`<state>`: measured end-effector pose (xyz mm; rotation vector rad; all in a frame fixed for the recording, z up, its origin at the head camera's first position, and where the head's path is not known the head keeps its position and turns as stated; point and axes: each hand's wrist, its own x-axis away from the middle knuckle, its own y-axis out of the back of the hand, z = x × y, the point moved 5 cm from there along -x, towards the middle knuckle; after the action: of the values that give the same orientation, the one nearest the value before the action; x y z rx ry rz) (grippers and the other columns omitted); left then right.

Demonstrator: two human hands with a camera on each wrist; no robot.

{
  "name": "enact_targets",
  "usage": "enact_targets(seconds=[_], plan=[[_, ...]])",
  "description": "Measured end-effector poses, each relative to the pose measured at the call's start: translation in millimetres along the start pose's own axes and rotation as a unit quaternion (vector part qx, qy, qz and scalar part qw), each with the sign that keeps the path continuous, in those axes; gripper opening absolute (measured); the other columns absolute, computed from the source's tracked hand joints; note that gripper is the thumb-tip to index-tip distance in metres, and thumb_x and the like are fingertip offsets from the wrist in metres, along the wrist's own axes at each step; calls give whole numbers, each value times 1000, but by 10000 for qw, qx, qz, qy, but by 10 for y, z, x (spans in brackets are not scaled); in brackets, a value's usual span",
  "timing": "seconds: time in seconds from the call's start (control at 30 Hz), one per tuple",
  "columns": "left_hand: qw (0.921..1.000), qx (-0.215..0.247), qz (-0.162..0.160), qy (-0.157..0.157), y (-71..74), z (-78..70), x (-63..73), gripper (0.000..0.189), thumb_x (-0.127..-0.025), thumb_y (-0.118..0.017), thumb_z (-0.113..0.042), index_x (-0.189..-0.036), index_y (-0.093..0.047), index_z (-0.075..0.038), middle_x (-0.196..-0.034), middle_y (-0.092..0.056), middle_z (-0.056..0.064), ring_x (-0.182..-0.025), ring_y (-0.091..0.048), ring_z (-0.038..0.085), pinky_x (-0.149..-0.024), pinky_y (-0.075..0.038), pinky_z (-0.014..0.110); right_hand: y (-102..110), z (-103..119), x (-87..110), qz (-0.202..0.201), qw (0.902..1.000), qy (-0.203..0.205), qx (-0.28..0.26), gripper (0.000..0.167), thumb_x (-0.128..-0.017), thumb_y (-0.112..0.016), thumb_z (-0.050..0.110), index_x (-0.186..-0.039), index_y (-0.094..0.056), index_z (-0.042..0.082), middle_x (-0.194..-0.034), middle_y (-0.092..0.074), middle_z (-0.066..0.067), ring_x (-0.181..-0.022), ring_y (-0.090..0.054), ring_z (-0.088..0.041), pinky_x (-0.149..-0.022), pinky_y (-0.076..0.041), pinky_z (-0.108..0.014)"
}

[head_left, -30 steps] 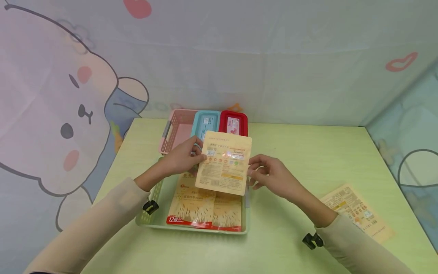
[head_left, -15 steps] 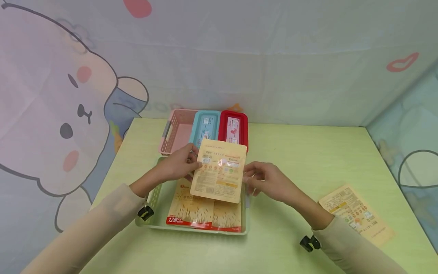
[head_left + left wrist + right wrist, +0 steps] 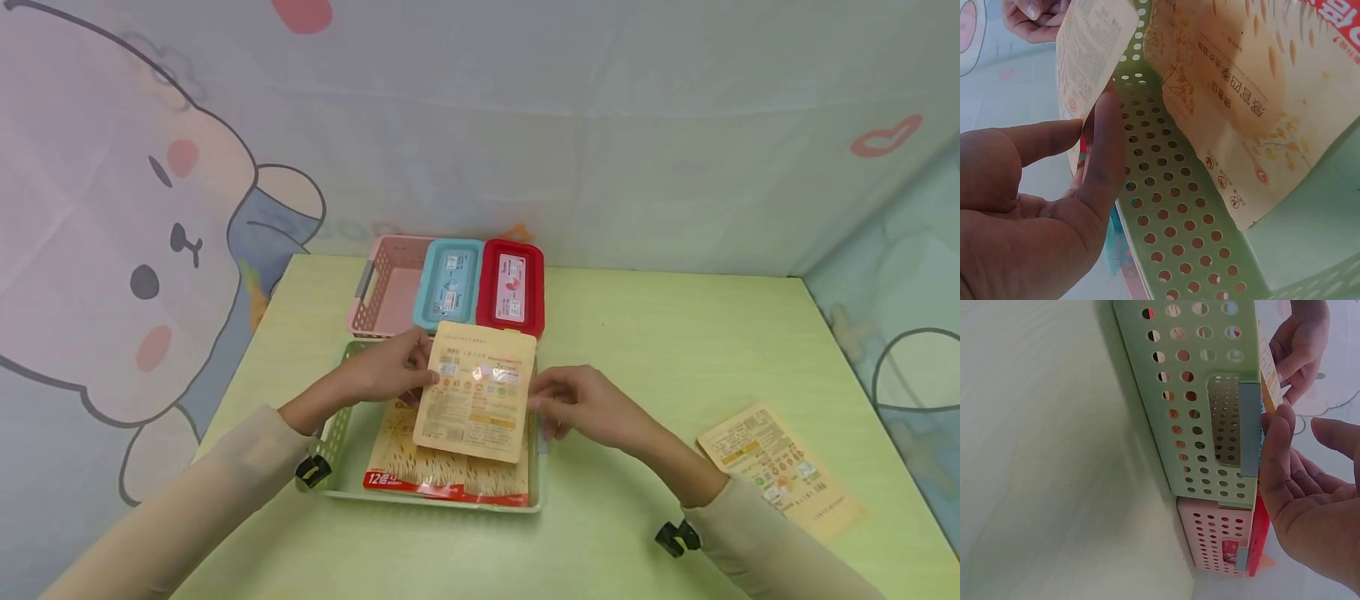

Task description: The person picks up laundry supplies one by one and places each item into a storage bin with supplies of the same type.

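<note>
My left hand (image 3: 382, 371) pinches the left edge of a flat cream-yellow pouch (image 3: 476, 396) between thumb and fingers. The pouch's face carries small printed text and is tilted above the green basket (image 3: 337, 495). Two similar pouches with a wheat print and a red strip, the nearer one (image 3: 1229, 94) clear in the left wrist view, lie inside that basket. At the pouch's right edge, my right hand (image 3: 588, 408) has its fingertips touching it. In the right wrist view the thumb (image 3: 1338, 434) stands apart from the fingers, beside the basket's grey handle (image 3: 1250, 428).
Behind the green basket stands a pink basket (image 3: 397, 304) holding a light-blue box (image 3: 450, 283) and a red box (image 3: 534, 283) side by side. Another cream-yellow pouch (image 3: 780, 471) lies on the table (image 3: 660, 333) at the right, partly under the right forearm. A printed curtain hangs behind.
The held pouch has come down and slightly left over the green basket, both hands moving with it. More of the blue and red boxes now shows behind it.
</note>
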<state>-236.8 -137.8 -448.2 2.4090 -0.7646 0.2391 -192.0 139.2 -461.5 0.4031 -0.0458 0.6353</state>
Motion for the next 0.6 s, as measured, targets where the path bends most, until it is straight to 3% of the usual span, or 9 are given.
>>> enact_targets(seconds=[0.27, 0.6], plan=[[9998, -9, 141, 142, -41, 40, 14, 24, -105, -66, -9, -116, -47, 1, -94, -69, 17, -75, -74, 26, -73, -65, 50, -37, -34, 3, -101, 9997, -126, 189, 24, -105, -68, 20, -122, -71, 4, -92, -74, -6, -66, -63, -21, -64, -59, -37], [9984, 89, 412, 375, -74, 99, 21, 25, -103, -68, -7, -116, -50, 3, -91, -72, 16, -73, -75, 25, -74, -65, 49, -83, -56, 9, -34, 9993, -278, 253, 23, -104, -70, 23, -121, -72, 7, -85, -72, -7, -58, -54, -17, -56, -49, -28]])
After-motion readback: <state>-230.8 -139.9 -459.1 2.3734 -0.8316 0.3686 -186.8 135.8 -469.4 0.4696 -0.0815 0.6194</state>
